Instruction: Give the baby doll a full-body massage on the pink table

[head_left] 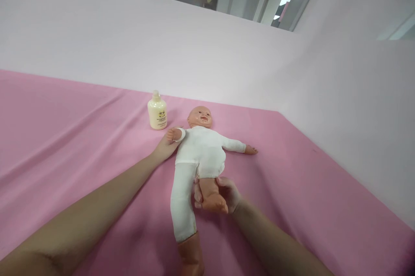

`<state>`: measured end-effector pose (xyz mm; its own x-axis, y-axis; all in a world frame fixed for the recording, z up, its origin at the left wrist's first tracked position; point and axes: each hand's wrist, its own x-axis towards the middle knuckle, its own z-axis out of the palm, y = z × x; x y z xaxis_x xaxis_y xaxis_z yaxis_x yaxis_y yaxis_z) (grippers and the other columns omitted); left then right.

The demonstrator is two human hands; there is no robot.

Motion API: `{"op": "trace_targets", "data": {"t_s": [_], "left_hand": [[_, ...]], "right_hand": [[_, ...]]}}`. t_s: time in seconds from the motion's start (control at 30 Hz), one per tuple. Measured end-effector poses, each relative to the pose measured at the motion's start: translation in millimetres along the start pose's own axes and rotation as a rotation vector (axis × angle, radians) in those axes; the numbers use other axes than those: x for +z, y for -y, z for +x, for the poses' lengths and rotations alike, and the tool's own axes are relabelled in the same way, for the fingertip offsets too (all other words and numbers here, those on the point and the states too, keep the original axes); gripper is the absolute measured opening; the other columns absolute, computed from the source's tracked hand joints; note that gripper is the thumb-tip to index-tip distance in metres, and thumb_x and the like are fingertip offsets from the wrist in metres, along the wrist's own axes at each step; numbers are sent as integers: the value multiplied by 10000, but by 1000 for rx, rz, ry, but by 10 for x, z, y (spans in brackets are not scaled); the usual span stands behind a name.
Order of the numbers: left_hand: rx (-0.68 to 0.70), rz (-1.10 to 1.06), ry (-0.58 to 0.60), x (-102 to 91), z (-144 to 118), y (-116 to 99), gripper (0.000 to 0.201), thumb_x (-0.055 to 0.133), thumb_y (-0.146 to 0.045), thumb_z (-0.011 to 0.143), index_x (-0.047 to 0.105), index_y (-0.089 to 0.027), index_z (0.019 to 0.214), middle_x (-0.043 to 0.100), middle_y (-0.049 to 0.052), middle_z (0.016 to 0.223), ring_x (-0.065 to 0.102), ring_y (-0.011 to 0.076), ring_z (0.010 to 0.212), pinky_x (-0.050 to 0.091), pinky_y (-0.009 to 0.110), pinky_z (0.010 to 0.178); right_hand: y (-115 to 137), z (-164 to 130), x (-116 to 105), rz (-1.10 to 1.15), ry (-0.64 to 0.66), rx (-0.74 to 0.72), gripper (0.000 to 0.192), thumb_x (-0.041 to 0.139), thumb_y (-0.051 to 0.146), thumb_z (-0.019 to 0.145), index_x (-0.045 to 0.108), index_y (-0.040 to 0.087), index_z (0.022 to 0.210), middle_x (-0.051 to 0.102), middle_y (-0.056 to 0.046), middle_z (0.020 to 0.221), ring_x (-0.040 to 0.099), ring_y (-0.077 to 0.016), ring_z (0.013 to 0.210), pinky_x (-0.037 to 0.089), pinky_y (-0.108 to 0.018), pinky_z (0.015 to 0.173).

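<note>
A baby doll (pixel 202 148) in a white suit lies on its back on a pink sheet (pixel 81 137), head toward the far wall. My left hand (pixel 166 146) rests against the doll's arm and side, by its small hand. My right hand (pixel 223 194) grips the doll's bare lower leg, which is bent up; the suit's trouser leg is bunched above that knee. The other leg is stretched toward me in its white trouser leg, with its bare foot (pixel 191 256) at the bottom edge.
A cream lotion bottle (pixel 157 112) with a round cap stands upright on the sheet just left of the doll's head. Pale pink walls (pixel 340 94) close the surface at the back and on the right.
</note>
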<state>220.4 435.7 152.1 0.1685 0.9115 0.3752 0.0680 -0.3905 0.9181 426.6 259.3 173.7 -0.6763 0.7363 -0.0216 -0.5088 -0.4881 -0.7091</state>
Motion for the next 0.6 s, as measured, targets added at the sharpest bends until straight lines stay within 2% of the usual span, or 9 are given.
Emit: {"op": "trace_targets", "data": {"t_s": [0.1, 0.2, 0.33, 0.47, 0.6], "left_hand": [[-82, -40, -15, -17, 22, 60, 456, 693, -505, 776, 672, -169, 1085, 715, 120, 1145, 608, 344, 1176, 431, 480, 1066], [-95, -131, -58, -35, 51, 102, 389, 669, -501, 795, 662, -165, 991, 729, 111, 1037, 616, 343, 1152, 442, 491, 1053], [-120, -252, -142, -39, 78, 134, 409, 662, -438, 814, 598, -189, 1132, 697, 98, 1123, 596, 304, 1195, 445, 488, 1061], [-141, -304, -140, -33, 78, 122, 475, 668, -405, 808, 546, -202, 1219, 684, 97, 1132, 614, 300, 1162, 476, 502, 1026], [-131, -287, -124, -33, 75, 106, 488, 668, -402, 805, 548, -192, 1229, 682, 107, 1136, 615, 304, 1161, 473, 507, 1029]], "right_hand": [[-52, -17, -101, -48, 105, 84, 618, 702, 583, 636, 613, 139, 1058, 701, -86, 790, 629, -206, 698, 468, -341, 672], [-73, -39, -143, -50, 229, 137, 637, 721, 548, 606, 616, 121, 1067, 738, -131, 844, 677, -238, 742, 500, -342, 681], [-24, -64, -64, -93, 370, 298, 565, 778, 417, 588, 640, 105, 1039, 752, -154, 930, 717, -267, 876, 511, -349, 818], [44, -45, 8, -194, 457, 462, 650, 821, 362, 540, 651, 81, 1101, 744, -181, 1046, 693, -318, 1045, 489, -365, 915], [82, -16, 21, -200, 475, 479, 686, 835, 339, 538, 646, 80, 1145, 743, -177, 1059, 666, -330, 1120, 488, -365, 928]]}}
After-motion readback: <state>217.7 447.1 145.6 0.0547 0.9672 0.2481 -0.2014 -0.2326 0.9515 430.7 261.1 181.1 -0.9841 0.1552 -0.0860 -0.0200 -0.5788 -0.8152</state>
